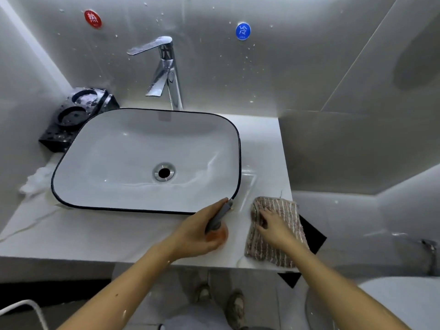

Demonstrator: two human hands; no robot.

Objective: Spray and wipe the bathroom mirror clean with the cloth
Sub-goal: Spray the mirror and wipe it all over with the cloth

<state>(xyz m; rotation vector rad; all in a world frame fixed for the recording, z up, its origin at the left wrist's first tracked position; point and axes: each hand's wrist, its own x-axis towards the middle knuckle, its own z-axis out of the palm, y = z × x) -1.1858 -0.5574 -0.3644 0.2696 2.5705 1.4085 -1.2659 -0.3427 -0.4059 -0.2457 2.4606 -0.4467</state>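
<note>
My left hand (195,232) is wrapped around a small spray bottle (217,225) with a grey nozzle and an orange body, at the counter's front right, just in front of the basin's corner. To its right a striped brown and white cloth (283,248) lies on the counter. My right hand (273,226) rests on top of the cloth with fingers spread, pressing on it. The mirror itself is not in view; only the splattered grey wall behind the basin shows.
A white basin (95,151) with a black rim fills the counter (71,234). A chrome tap (166,72) stands behind it. A black two-hole holder (71,115) sits at the back left. A toilet (392,303) is at lower right. Feet show on the floor below.
</note>
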